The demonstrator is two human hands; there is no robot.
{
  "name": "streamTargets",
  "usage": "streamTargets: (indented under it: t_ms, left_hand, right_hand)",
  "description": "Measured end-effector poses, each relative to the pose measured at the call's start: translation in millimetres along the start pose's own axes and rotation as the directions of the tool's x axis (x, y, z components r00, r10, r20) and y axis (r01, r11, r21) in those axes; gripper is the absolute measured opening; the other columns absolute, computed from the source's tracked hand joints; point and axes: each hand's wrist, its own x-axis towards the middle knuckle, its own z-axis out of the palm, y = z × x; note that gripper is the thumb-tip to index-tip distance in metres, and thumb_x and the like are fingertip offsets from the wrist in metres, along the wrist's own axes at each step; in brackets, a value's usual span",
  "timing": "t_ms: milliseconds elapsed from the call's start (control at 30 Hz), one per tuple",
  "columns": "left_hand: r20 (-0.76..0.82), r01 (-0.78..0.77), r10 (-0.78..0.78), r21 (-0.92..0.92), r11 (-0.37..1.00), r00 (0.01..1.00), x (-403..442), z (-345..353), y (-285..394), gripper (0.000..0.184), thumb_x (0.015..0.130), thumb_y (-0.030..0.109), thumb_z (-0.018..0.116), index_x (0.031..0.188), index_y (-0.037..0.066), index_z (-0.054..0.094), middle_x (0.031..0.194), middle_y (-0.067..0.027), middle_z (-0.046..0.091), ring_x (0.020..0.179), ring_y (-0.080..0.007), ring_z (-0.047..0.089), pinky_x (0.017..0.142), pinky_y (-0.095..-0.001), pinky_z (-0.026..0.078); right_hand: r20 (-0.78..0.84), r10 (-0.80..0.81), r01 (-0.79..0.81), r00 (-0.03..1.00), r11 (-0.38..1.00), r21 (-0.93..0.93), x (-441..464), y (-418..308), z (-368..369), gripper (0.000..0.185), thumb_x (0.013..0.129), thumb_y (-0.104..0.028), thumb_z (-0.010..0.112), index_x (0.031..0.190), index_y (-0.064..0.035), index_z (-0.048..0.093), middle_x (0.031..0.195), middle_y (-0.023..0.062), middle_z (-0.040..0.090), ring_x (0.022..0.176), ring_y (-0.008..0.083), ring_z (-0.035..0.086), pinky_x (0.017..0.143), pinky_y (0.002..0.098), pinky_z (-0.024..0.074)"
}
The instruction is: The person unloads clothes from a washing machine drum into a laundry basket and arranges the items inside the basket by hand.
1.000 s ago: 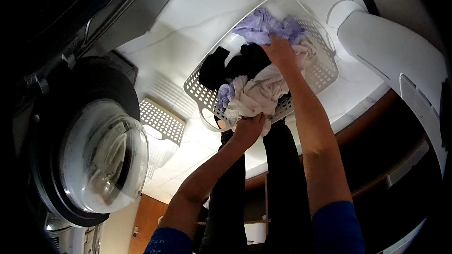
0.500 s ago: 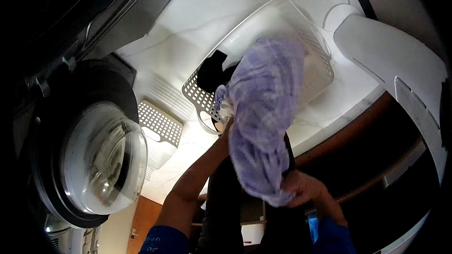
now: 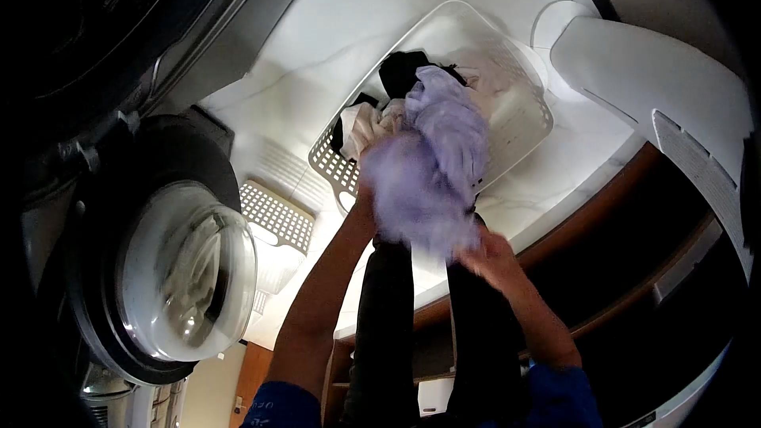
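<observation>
A light purple, pale-streaked cloth hangs bunched over the near end of a white laundry basket, its lower part blurred by motion. At the cloth's lower right edge, my right hand pinches it between closed fingers. My left hand is at the cloth's left side, gripping it, though most of its fingers are hidden behind the fabric. In the basket lie a black garment and a crumpled pale pink-white cloth, close to my left hand.
An open round washer door with a glass bowl stands at the left. Beside it is a second perforated basket on the pale marbled floor. A white curved panel and brown wooden edges lie to the right. My legs are below.
The purple cloth has gone from stretched out long to bunched up. My right hand has moved up toward the basket. The pale cloth in the basket now shows.
</observation>
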Motion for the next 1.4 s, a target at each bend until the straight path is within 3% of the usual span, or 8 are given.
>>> streamTargets:
  t_ms: [133, 333, 467, 567, 667, 767, 900, 1400]
  left_hand:
    - [-0.03, -0.064, 0.065, 0.029, 0.998, 0.997, 8, 33, 8, 0.056, 0.074, 0.006, 0.057, 0.128, 0.007, 0.041, 0.137, -0.0203, 0.024, 0.129, -0.037, 0.022, 0.104, -0.0608, 0.011]
    - [-0.248, 0.06, -0.185, -0.441, 0.895, 0.951, -5, 23, 5, 0.051, 0.075, 0.004, 0.059, 0.124, 0.007, 0.046, 0.137, -0.0187, 0.027, 0.127, -0.0382, 0.027, 0.104, -0.0521, 0.019]
    - [-0.372, 0.24, -0.508, -0.571, 0.785, 0.777, -32, 29, -8, 0.059, 0.072, -0.001, 0.063, 0.126, 0.008, 0.042, 0.133, -0.0211, 0.029, 0.121, -0.0376, 0.034, 0.098, -0.0472, 0.034]
    - [-0.44, 0.133, -0.367, -0.477, 0.869, 0.819, -28, 34, -8, 0.058, 0.076, 0.009, 0.063, 0.129, 0.009, 0.039, 0.132, -0.0216, 0.028, 0.121, -0.0387, 0.034, 0.097, -0.0476, 0.035]
    - [-0.453, 0.009, -0.227, -0.435, 0.9, 0.862, 37, -8, 29, 0.062, 0.076, 0.019, 0.065, 0.131, 0.01, 0.037, 0.133, -0.0229, 0.028, 0.122, -0.0413, 0.032, 0.096, -0.0477, 0.035]
    - [-0.487, 0.01, -0.146, -0.272, 0.962, 0.861, 105, -44, 69, 0.069, 0.073, 0.026, 0.068, 0.132, 0.01, 0.037, 0.129, -0.025, 0.033, 0.116, -0.0442, 0.037, 0.093, -0.0471, 0.037]
    - [-0.034, 0.06, -0.076, -0.331, 0.942, 0.997, 131, 32, 68, 0.055, 0.068, 0.015, 0.068, 0.119, 0.009, 0.048, 0.117, -0.0191, 0.045, 0.099, -0.0369, 0.05, 0.086, -0.0445, 0.042]
    - [-0.068, -0.187, 0.174, -0.37, 0.91, 0.982, -25, 16, 28, 0.04, 0.058, -0.001, 0.066, 0.094, 0.01, 0.054, 0.104, -0.0104, 0.049, 0.093, -0.0313, 0.047, 0.079, -0.0403, 0.042]
  right_hand:
    - [-0.38, -0.202, 0.115, 0.902, 0.964, -0.239, 48, 16, -13, 0.072, 0.087, -0.039, 0.057, 0.139, -0.0051, 0.021, 0.068, 0.002, 0.049, 0.057, 0.0079, 0.044, 0.051, 0.023, 0.0379]
    - [-0.857, 0.015, 0.342, 0.515, 0.913, 0.221, 88, 47, -45, 0.065, 0.082, -0.033, 0.065, 0.131, -0.0053, 0.032, 0.067, -0.0015, 0.045, 0.052, 0.0041, 0.036, 0.042, 0.0191, 0.0279]
    - [-0.78, -0.152, -0.034, 0.607, 0.976, -0.217, 152, 154, -110, 0.042, 0.084, -0.029, 0.062, 0.113, -0.002, 0.051, 0.078, 0.005, 0.057, 0.059, 0.0109, 0.048, 0.048, 0.0254, 0.0364]
    - [-0.667, -0.48, 0.087, 0.57, 0.843, -0.531, 167, 161, -104, 0.033, 0.085, -0.028, 0.058, 0.103, 0.0005, 0.056, 0.085, 0.0083, 0.061, 0.07, 0.0198, 0.056, 0.061, 0.0325, 0.0447]
    - [-0.652, -0.209, -0.075, 0.728, 0.922, -0.379, 139, 107, -80, 0.052, 0.087, -0.043, 0.05, 0.119, -0.0017, 0.047, 0.108, 0.0245, 0.057, 0.101, 0.0417, 0.053, 0.079, 0.0425, 0.044]
    - [-0.678, -0.464, 0.042, 0.57, 0.84, -0.541, 152, 143, -78, 0.049, 0.088, -0.042, 0.05, 0.118, -0.0024, 0.048, 0.09, 0.0176, 0.062, 0.083, 0.0346, 0.06, 0.067, 0.0378, 0.047]
    - [-0.519, 0.118, 0.093, 0.847, 0.927, 0.362, 115, 97, -57, 0.034, 0.09, -0.037, 0.049, 0.109, -0.0088, 0.05, 0.067, -0.0029, 0.047, 0.05, 0.0047, 0.04, 0.04, 0.0195, 0.0307]
    - [-0.344, 0.0, 0.159, 0.939, 0.887, 0.433, 108, 109, -74, 0.022, 0.087, -0.029, 0.05, 0.096, -0.0087, 0.048, 0.07, -0.001, 0.046, 0.051, 0.008, 0.039, 0.042, 0.0224, 0.0279]
